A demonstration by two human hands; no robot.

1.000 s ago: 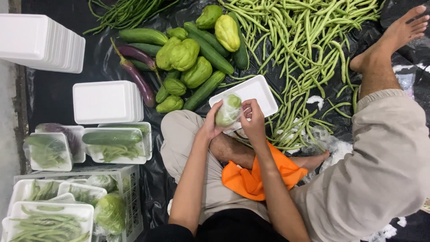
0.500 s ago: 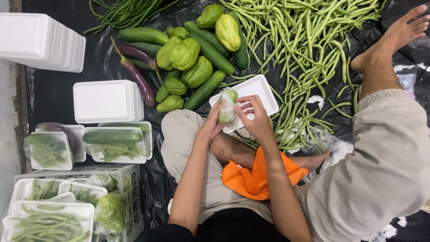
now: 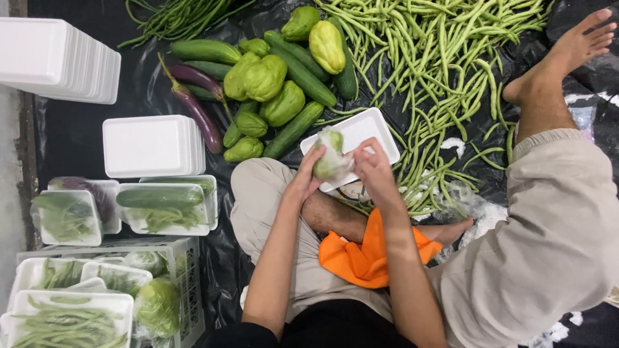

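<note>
The left hand (image 3: 304, 182) curls around a pale green chayote wrapped in clear film (image 3: 331, 161), thumb and fingers closed on its near side; the right hand (image 3: 373, 169) pinches the film at the chayote's right side, fingers bent and closed on the wrap; how far the film goes around the back cannot be made out. The wrapped chayote is held just above the near corner of a white foam tray (image 3: 361, 132), which lies tilted on the black plastic sheet (image 3: 142, 71) and is partly hidden by both hands.

Beyond the tray lies a heap of loose chayotes (image 3: 263, 78), cucumbers (image 3: 302, 66) and purple eggplants (image 3: 196, 109); to its right, a wide spread of green beans (image 3: 438, 58), cut off by the top edge; long beans (image 3: 180, 16) at the top are also cropped. An orange cloth (image 3: 367, 258) lies over the person's crossed legs, half under the right forearm. Another person's bare foot (image 3: 561, 58) and beige-trousered leg (image 3: 548, 245) fill the right side; the body is out of view.

At left, two stacks of empty foam trays (image 3: 151, 145); below them wrapped trays of vegetables (image 3: 164, 205), their contents blurred by film; a white crate (image 3: 184, 283) at the bottom corner holds more packed trays, cut off by the edge.
</note>
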